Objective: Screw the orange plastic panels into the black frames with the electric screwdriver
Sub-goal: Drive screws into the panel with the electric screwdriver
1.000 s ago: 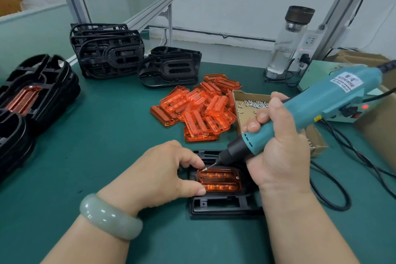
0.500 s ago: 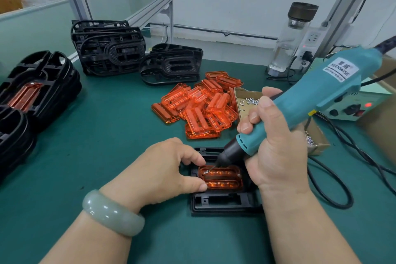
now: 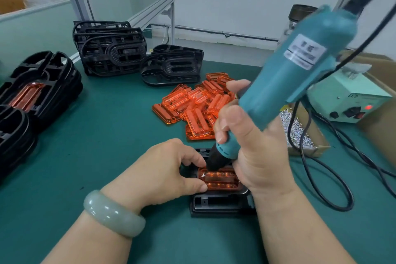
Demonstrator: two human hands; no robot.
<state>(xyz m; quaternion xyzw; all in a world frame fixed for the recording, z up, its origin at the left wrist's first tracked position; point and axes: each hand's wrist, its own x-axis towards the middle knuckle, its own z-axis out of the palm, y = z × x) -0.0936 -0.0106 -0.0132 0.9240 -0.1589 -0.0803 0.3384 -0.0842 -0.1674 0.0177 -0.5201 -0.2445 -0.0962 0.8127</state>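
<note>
Black frames with orange inserts (image 3: 49, 83) are stacked at the left edge of the green desk (image 3: 107, 135); empty black frames (image 3: 111, 51) stand toward its far left corner. Mid-desk lies a heap of translucent orange plastic panels (image 3: 192, 105). By the near edge the left hand (image 3: 162, 169), a pale jade bangle (image 3: 113, 214) on its wrist, grips the left end of the flat black plastic frame (image 3: 220, 203): fingers curled at its far side, thumb pressing the near left corner of the orange panel (image 3: 222, 180) seated in it. The right hand (image 3: 257, 152) is wrapped round the lower barrel of the teal corded electric screwdriver (image 3: 289, 79), which leans up to the right, its bit planted at the panel's far left corner. Toward the right edge sit a cardboard box of small silver screws (image 3: 319, 149) and a pale green power unit (image 3: 347, 96), red lamp lit.

The panel's long axis runs left to right, parallel to the near edge, between the two hands. Its remaining corners lie right of the bit, partly hidden under the right hand, so the tool hand looks the nearer and should need only a short shift along that axis while the left pins the frame.
</note>
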